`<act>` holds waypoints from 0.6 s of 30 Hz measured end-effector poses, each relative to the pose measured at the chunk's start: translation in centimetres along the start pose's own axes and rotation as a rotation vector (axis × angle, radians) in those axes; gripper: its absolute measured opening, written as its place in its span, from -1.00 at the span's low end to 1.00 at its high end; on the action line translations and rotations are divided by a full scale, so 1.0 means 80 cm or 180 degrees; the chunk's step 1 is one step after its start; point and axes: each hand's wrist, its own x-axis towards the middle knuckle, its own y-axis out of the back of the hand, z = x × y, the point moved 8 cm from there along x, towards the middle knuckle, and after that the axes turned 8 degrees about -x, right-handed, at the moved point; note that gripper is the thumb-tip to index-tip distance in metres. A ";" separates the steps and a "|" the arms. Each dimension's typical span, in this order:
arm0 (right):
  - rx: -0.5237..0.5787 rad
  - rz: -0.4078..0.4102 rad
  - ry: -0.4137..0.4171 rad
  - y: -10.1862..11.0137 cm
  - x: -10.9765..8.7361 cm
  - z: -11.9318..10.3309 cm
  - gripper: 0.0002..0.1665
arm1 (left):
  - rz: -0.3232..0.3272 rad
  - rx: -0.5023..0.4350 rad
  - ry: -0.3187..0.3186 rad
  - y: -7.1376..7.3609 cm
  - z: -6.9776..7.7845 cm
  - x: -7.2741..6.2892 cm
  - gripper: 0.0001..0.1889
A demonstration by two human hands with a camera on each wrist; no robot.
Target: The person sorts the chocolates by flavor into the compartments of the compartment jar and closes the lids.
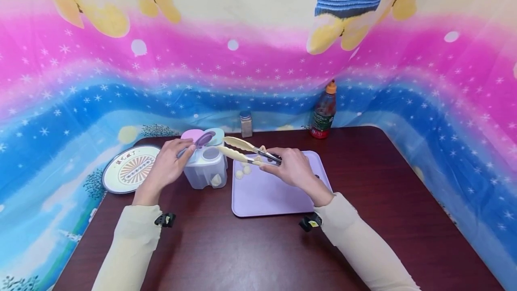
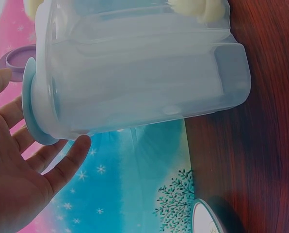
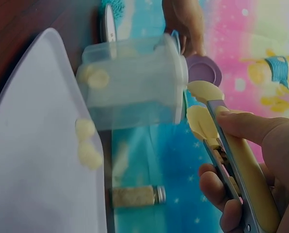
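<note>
A clear storage box (image 1: 204, 175) with several coloured flip lids stands left of centre. Its purple lid (image 1: 204, 139) is raised, leaving a round opening beneath it. My left hand (image 1: 166, 165) touches the edge of this lid; in the left wrist view its fingers are spread and a light blue lid (image 2: 32, 104) partly hides them. My right hand (image 1: 292, 165) grips cream-tipped tongs (image 3: 236, 165) by their arms. Their parted tips are beside the box's top, with nothing visible between them. Pale round balls (image 3: 89, 154) lie on the lilac tray (image 1: 266, 196); another pale piece (image 1: 216, 179) shows inside the box.
A decorated oval plate (image 1: 115, 178) lies left of the box. Behind, near the patterned cloth, stand a small spice jar (image 1: 246, 125) and an orange-capped sauce bottle (image 1: 323, 113). Dark wood table (image 1: 226, 255) extends in front and to the right.
</note>
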 end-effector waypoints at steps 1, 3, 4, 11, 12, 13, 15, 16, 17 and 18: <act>-0.0013 -0.0004 -0.0019 -0.001 0.000 0.005 -0.29 | 0.0000 0.0002 0.0000 0.000 0.000 0.000 -0.43; -0.0060 0.0011 -0.0052 -0.003 -0.001 0.014 -0.30 | -0.0001 0.0006 -0.0001 0.001 0.001 0.000 -0.43; -0.0075 0.0018 -0.0064 -0.005 -0.002 0.018 -0.31 | -0.0003 0.0007 0.0000 0.001 0.001 0.000 -0.43; -0.0183 0.0023 -0.0022 -0.015 -0.007 0.032 -0.29 | -0.0030 0.0000 0.0037 0.001 0.001 0.000 -0.42; -0.0212 0.0032 -0.0006 -0.016 -0.008 0.033 -0.30 | -0.0034 -0.0001 0.0042 0.001 0.001 0.000 -0.42; -0.0248 0.0042 0.0011 -0.017 -0.008 0.034 -0.31 | -0.0038 -0.0003 0.0048 0.001 0.001 0.000 -0.41; -0.0298 0.0053 0.0033 -0.018 -0.010 0.036 -0.33 | -0.0044 -0.0010 0.0056 0.001 0.001 0.000 -0.41; -0.0316 0.0050 0.0037 -0.019 -0.010 0.038 -0.33 | -0.0048 -0.0015 0.0062 0.001 0.001 0.000 -0.41; -0.0342 0.0045 0.0046 -0.020 -0.011 0.039 -0.34 | -0.0049 -0.0016 0.0062 0.000 0.001 0.000 -0.41; -0.0362 0.0038 0.0049 -0.022 -0.011 0.041 -0.35 | -0.0049 -0.0020 0.0062 0.000 0.001 0.000 -0.41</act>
